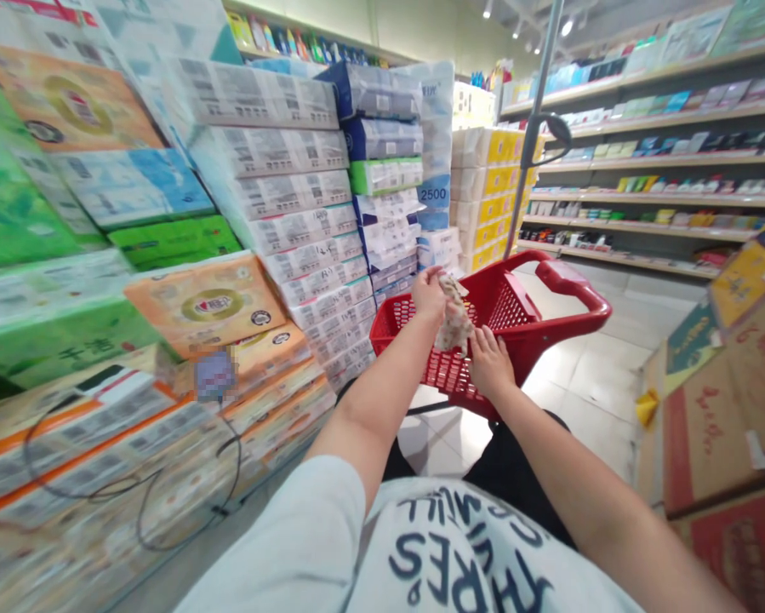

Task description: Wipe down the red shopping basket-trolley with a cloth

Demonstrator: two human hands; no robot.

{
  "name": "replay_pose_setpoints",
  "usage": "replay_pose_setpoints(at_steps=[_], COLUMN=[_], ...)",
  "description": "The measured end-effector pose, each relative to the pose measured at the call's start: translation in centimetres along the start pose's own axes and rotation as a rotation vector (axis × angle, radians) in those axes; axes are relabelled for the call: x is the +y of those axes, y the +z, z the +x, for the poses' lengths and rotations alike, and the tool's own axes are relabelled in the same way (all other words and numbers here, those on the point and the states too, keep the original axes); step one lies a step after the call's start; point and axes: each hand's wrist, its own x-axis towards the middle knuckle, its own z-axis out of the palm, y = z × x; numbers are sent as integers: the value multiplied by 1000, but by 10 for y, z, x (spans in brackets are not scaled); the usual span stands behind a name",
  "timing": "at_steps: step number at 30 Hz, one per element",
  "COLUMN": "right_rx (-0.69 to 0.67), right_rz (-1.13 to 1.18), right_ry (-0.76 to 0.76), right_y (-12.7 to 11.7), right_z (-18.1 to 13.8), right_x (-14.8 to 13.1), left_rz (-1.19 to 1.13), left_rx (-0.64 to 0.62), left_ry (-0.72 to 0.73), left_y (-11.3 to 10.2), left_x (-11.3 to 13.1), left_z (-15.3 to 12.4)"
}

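A crumpled cream cloth [453, 322] with small brownish spots hangs over the red shopping cart [564, 328], between my hands. Its upper end is in the bent fingers of my left hand [428, 295], above the basket. My right hand [492, 364] lies at the cart's near rim, fingers stretched out and their tips beside the cloth's lower edge. Whether those tips touch the cloth is hard to make out. Through the red mesh, the basket's floor shows only in part.
Tall stacks of wrapped tissue packs [299, 162] stand close on the left. A black cable [145, 485] loops over the lower packs [273, 409]. Cardboard boxes [714, 426] rise on the right. A grey pole [530, 136] stands up behind the cart, and stocked shelves [663, 153] line the back.
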Motion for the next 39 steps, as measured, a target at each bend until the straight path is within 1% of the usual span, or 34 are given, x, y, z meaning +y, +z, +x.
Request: replay_pose_setpoints(at_steps=[1, 2, 3, 5, 7, 10, 12, 14, 15, 16, 19, 21, 22, 23, 24, 25, 27, 28, 29, 30, 31, 32, 33, 34, 35, 36, 37, 39], right_rx=[-17, -29, -35, -32, -22, -2, 17, 24, 23, 18, -1, -11, -13, -14, -14, -14, -18, -20, -20, -18, -13, -8, -3, -2, -3, -5, -8, -13], right_rz=[3, 6, 10, 16, 22, 36, 48, 55, 56, 55, 47, 36, 28, 20, 13, 7, 0, -1, -1, -2, -3, -5, -5, -6, -7, -8, -10, -14], right_ry=[3, 5, 6, 1, -4, -9, 0, 11, 13, 11, -5, -10, -8, -5, -4, -5, -7, -9, -8, -5, 1, 7, 13, 18, 19, 15, 9, 0], right_y=[-1, -3, -4, -5, -3, 1, 4, 6, 6, 6, 6, 4, 4, 3, 2, 2, 3, 3, 4, 5, 6, 7, 8, 8, 8, 8, 7, 6], right_z=[0, 0, 1, 0, 0, 0, 1, 1, 1, 1, 1, 1, 1, 0, 0, 0, 0, 0, 0, 0, 0, 1, 1, 1, 1, 1, 1, 0], right_x=[0, 0, 0, 1, 2, 4, 4, 5, 5, 5, 6, 7, 8, 8, 8, 8, 8, 8, 8, 8, 8, 8, 7, 7, 7, 7, 7, 7], left_rz=[70, 173, 288, 524, 753, 814, 880, 971, 1004, 1019, 983, 902, 847, 783, 713, 646, 550, 541, 558, 590, 635, 688, 730, 791, 858, 919, 971, 1025], left_rx=[4, -22, -75, -293, -482, -570, -648, -694, -697, -700, -785, -838, -819, -760, -657, -516, -177, -37, 56, 105, 94, 16, -97, -272, -495, -655, -707, -734], left_ry=[110, 206, 283, 367, 392, 428, 520, 610, 624, 608, 473, 395, 366, 340, 317, 299, 294, 318, 356, 400, 445, 493, 530, 567, 609, 646, 676, 734], left_y=[-3, -7, -12, -23, -33, -42, -47, -53, -56, -58, -62, -62, -61, -61, -61, -61, -62, -63, -65, -67, -68, -70, -71, -73, -74, -76, -78, -80], left_x=[-1, -6, -13, -35, -57, -81, -88, -91, -92, -92, -90, -89, -88, -88, -87, -87, -83, -81, -79, -78, -79, -81, -85, -90, -95, -101, -105, -111], left_z=[2, 0, -5, -21, -38, -53, -57, -57, -56, -54, -45, -39, -36, -34, -31, -28, -20, -16, -12, -9, -9, -11, -16, -23, -32, -41, -49, -60])
